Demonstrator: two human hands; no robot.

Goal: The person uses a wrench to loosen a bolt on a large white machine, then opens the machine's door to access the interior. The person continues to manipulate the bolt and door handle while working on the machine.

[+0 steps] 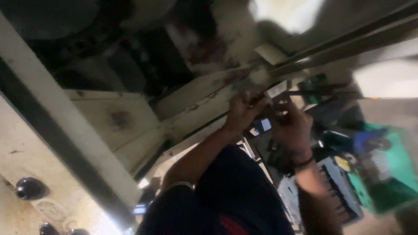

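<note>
While both arms reach up, left hand (244, 111) and right hand (289, 126) clench together on a small metal part (257, 99) — blurred — pressed against the pale wooden frame (196, 102), apparently for bracing; green clutter (387, 174) sits right.

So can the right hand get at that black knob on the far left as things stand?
Probably not. The right hand is raised beside the left hand at the pale beam, while the black knob sits far across the view, beyond the left arm and a dark-edged panel.
</note>
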